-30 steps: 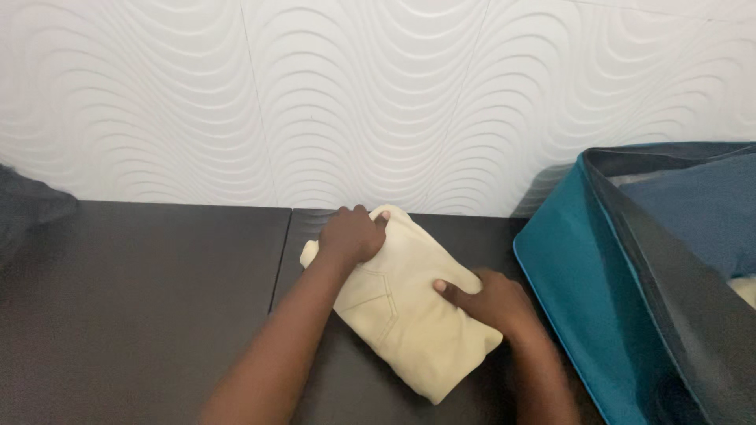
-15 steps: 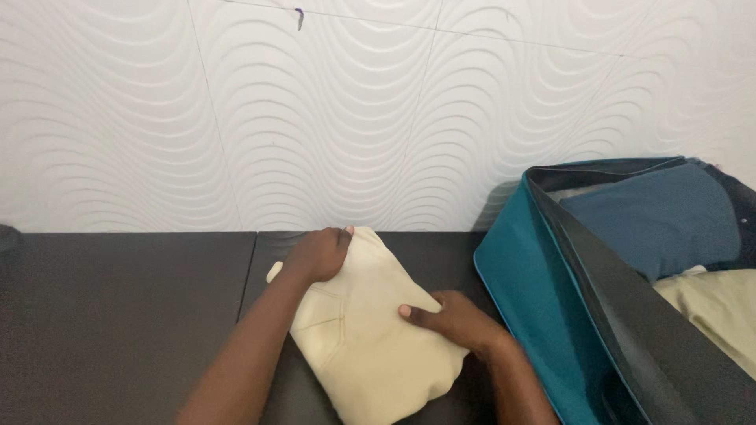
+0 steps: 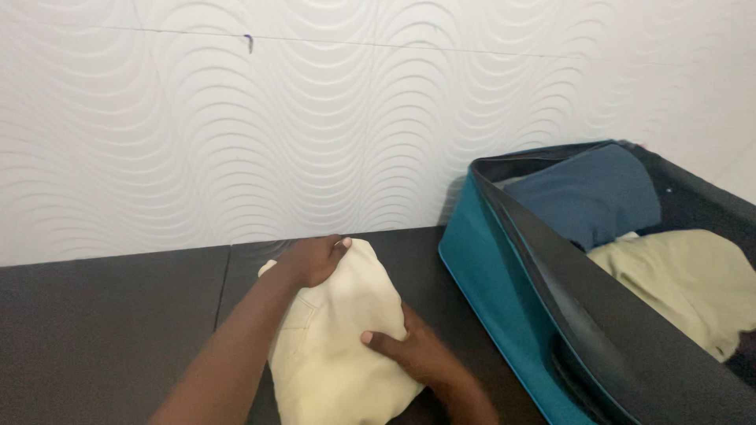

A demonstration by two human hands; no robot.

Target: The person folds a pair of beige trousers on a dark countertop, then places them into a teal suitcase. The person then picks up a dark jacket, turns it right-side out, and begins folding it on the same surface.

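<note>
My left hand (image 3: 313, 260) lies on the far end of a folded cream garment (image 3: 342, 346), its fingers (image 3: 339, 245) curled over the top edge of the cloth, gripping it rather than lying flat. My right hand (image 3: 409, 350) rests on the garment's near right side, fingers spread and pressed flat on the fabric, thumb pointing back toward my left hand; it is open, not clutching anything that I can see. The garment sits between my two hands, on the dark table (image 3: 110, 330), with a stitched seam showing just below the fingers of my left hand.

Beyond my left fingers the table ends at a white wall (image 3: 315, 118) with a raised wavy pattern. A seam in the table top (image 3: 223, 283) runs just to the left of my left forearm.

To the right of my right fingers, near but not touching them, stands an open teal suitcase (image 3: 504, 291) with a dark grey rim. Inside it, farther to the right, lies a folded dark blue garment (image 3: 591, 193) at the far end and a pale olive garment (image 3: 685, 283) on the nearer side, the two touching where they meet. The lower edge of the cream garment runs out of view beneath my right wrist, so I cannot tell how far it reaches.
</note>
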